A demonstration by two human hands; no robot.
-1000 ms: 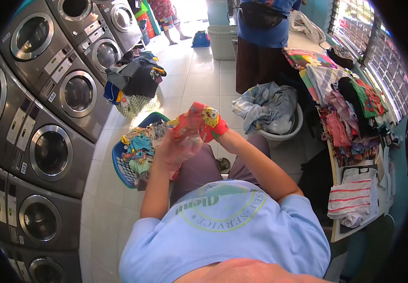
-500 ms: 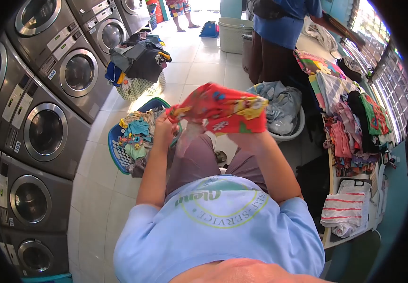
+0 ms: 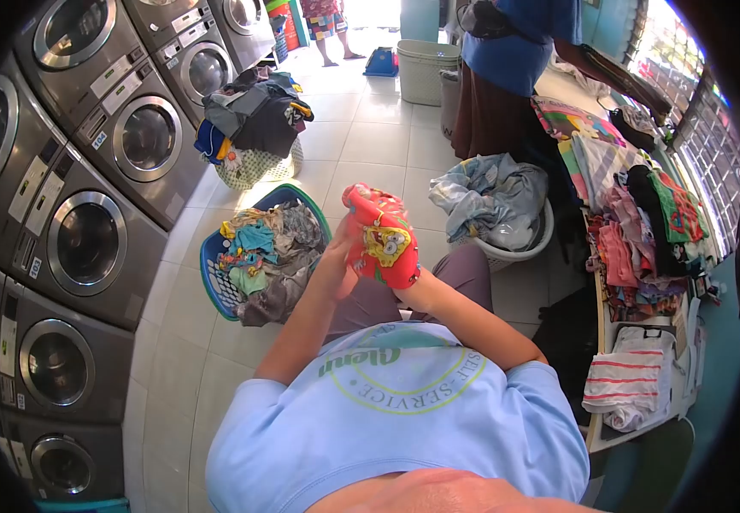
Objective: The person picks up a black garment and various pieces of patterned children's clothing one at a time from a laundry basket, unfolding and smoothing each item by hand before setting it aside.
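A red cloth with a yellow cartoon figure is bunched in front of my lap. On its left side, my left hand touches the cloth; its fingers are partly hidden. The cloth covers my right hand, and only the wrist shows below it. To the left, a blue and green basket holds mixed clothes. A round white tub with light blue cloth stands to the right.
Front-loading machines line the left side. Dark clothes overfill a pale basket ahead. On the right is a table with clothes. Another person stands near a white bin.
The red cloth went from spread between my hands to bunched up, lower and further left. My right hand moved left into the cloth, and my left hand moved right.
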